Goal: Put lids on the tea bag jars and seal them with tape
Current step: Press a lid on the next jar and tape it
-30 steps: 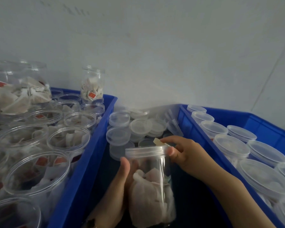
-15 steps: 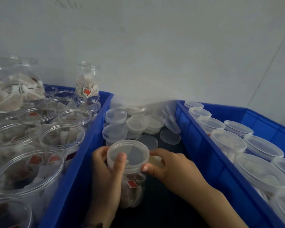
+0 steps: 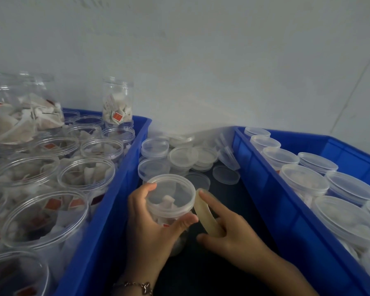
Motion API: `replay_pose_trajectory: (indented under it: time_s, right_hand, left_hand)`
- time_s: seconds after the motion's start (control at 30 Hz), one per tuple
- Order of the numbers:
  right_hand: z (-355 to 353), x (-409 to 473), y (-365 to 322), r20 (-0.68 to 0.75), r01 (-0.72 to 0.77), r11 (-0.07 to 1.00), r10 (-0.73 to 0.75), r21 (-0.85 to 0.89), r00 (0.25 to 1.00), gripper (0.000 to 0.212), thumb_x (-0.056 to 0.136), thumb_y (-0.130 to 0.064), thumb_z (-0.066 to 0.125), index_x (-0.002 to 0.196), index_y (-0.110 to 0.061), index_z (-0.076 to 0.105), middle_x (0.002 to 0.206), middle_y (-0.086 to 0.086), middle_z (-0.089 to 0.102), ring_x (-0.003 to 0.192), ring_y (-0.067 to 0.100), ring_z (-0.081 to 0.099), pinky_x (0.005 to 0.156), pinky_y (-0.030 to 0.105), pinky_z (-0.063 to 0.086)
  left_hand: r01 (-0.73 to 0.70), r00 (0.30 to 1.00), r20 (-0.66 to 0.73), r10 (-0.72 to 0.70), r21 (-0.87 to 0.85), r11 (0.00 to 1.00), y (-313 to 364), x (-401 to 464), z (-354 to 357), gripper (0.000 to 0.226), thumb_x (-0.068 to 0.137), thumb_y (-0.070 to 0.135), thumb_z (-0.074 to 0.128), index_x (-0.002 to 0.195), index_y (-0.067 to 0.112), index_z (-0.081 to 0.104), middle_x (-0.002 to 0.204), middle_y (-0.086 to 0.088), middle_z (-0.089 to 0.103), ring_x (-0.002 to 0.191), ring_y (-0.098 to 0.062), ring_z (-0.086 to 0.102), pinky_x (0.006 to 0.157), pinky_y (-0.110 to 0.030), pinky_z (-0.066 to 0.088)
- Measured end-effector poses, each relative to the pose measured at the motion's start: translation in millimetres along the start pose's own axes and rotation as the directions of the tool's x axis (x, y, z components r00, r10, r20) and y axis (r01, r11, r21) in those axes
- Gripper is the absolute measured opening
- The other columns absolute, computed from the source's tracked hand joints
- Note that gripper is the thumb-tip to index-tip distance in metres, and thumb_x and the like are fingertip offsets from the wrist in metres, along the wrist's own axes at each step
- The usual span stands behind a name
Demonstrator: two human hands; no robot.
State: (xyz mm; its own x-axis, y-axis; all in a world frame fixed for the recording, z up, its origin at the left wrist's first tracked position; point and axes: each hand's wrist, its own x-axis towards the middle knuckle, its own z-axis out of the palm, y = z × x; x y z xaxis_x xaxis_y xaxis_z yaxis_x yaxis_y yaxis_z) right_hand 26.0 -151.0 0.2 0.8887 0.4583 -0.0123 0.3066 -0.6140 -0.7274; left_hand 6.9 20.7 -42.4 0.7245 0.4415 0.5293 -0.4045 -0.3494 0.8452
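While the lidded jar (image 3: 171, 207) stands on the dark surface (image 3: 239, 242) between the two blue crates, gripped by the left hand (image 3: 152, 225) with thumb and fingers curled around the rim of its lid (image 3: 171, 194), best to keep it upright and steady — no tilting. On the jar's right side, just touching or nearly touching the lid's edge, the pale tape roll (image 3: 205, 212), held on edge by the right hand (image 3: 229, 233), index finger laid along the outer face, the other fingers closed on the lower part of the roll; whether a free end of tape is already stuck to the jar — not possible to tell. For a good seal, probably wise to press the tape end on the seam where lid meets jar wall, half on each, then to turn the jar slowly with the left hand and keep the roll close, under light tension, so that no wrinkle forms. Good also to move the left thumb (image 3: 185, 221) away from the seam before the tape arrives there, otherwise a gap or a stuck finger. Worth checking first that the lid sits flat all around. Behind the jar, toward the far end of the dark surface, many loose lids (image 3: 183, 155) in stacks; in the left crate (image 3: 115, 189), open jars of tea bags (image 3: 87, 174) not yet covered; in the right crate (image 3: 271, 189), jars already lidded (image 3: 304, 181). Much of the task therefore seemingly left.
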Motion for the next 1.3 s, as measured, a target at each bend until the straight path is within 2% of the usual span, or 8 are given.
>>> replay_pose_trajectory:
  time_s: [0.13,0.27,0.4,0.53,0.6,0.83,1.03,1.3]
  right_hand:
    - [-10.0,-5.1,-7.1,-0.085,0.025,0.999,-0.027,-0.019,0.996,0.061,0.065,-0.065,0.061,0.11,-0.081,0.024,0.102,-0.013,0.059,0.08,0.005,0.063,0.074,0.028,0.055]
    - [-23.7,-13.9,-16.4,-0.135,-0.002,0.934,-0.049,-0.358,0.99,0.081,0.038,-0.099,0.029,0.111,-0.083,-0.001,0.083,-0.029,0.048,0.079,-0.006,0.053,0.076,0.022,0.048]
    - [-39.3,-11.6,-17.4,-0.223,-0.009,0.906,-0.095,-0.424,0.97,0.091,0.039,-0.097,0.02,0.124,-0.066,0.01,0.083,-0.028,0.049,0.076,-0.006,0.051,0.072,0.021,0.047]
    - [-42.5,3.1,-11.3,-0.312,-0.078,0.89,-0.074,-0.449,0.947,0.103,0.042,-0.091,0.026,0.137,-0.05,0.028,0.127,-0.014,0.052,0.109,0.011,0.052,0.086,0.03,0.047]
    - [-39.4,9.2,-9.2,-0.332,-0.077,0.888,-0.088,-0.454,0.939,0.102,0.044,-0.091,0.025,0.137,-0.049,0.031,0.131,-0.012,0.052,0.112,0.013,0.052,0.085,0.029,0.046]
    - [-28.3,20.7,-10.9,-0.389,-0.037,0.863,-0.189,-0.503,0.902,0.098,0.053,-0.092,0.02,0.138,-0.047,0.034,0.122,-0.01,0.06,0.098,0.008,0.055,0.075,0.026,0.049]
    - [-15.7,23.8,-19.7,-0.408,-0.004,0.818,-0.283,-0.575,0.868,0.081,0.07,-0.074,0.032,0.142,-0.035,0.038,0.1,-0.003,0.068,0.086,0.015,0.062,0.067,0.027,0.049]
    - [-6.9,26.4,-30.5,-0.397,-0.003,0.862,-0.231,-0.507,0.888,0.068,0.078,-0.063,0.035,0.139,-0.034,0.042,0.096,-0.002,0.067,0.085,0.015,0.063,0.073,0.035,0.054]
  left_hand:
    - [0.008,0.999,0.037,-0.007,-0.021,1.0,-3.8,2.3,-1.2,0.087,0.033,0.084,0.07,0.109,0.064,0.032,0.122,0.006,0.053,0.11,-0.003,0.053,0.079,-0.014,0.044]
    - [0.038,0.998,0.053,-0.038,0.008,0.999,-0.8,3.5,-2.4,0.085,0.031,0.074,0.072,0.104,0.068,0.029,0.111,0.02,0.051,0.103,0.004,0.052,0.076,-0.015,0.042]
    - [0.056,0.998,0.001,-0.056,0.051,0.997,3.6,3.7,-1.0,0.081,0.027,0.075,0.068,0.099,0.068,0.031,0.104,0.024,0.048,0.095,0.006,0.051,0.07,-0.013,0.041]
    - [0.029,0.999,-0.036,-0.026,0.087,0.996,7.3,3.2,-1.1,0.076,0.03,0.076,0.065,0.096,0.057,0.032,0.1,0.027,0.047,0.091,0.01,0.05,0.067,-0.01,0.038]
    - [0.014,0.998,-0.056,-0.009,0.094,0.995,7.5,3.8,-1.1,0.078,0.033,0.075,0.065,0.099,0.052,0.032,0.1,0.027,0.047,0.09,0.011,0.05,0.067,-0.01,0.039]
    - [0.008,0.998,-0.06,-0.002,0.108,0.994,9.5,4.5,1.0,0.077,0.034,0.074,0.065,0.099,0.052,0.029,0.1,0.025,0.048,0.089,0.007,0.052,0.066,-0.013,0.042]
    - [-0.03,0.995,-0.093,0.041,0.124,0.992,10.5,6.1,3.4,0.077,0.037,0.071,0.066,0.101,0.048,0.027,0.102,0.026,0.043,0.092,0.01,0.049,0.067,-0.01,0.039]
    - [-0.052,0.987,-0.14,0.074,0.158,0.986,7.1,0.9,9.5,0.08,0.042,0.051,0.078,0.106,0.03,0.036,0.116,0.001,0.053,0.092,-0.012,0.055,0.068,-0.01,0.035]
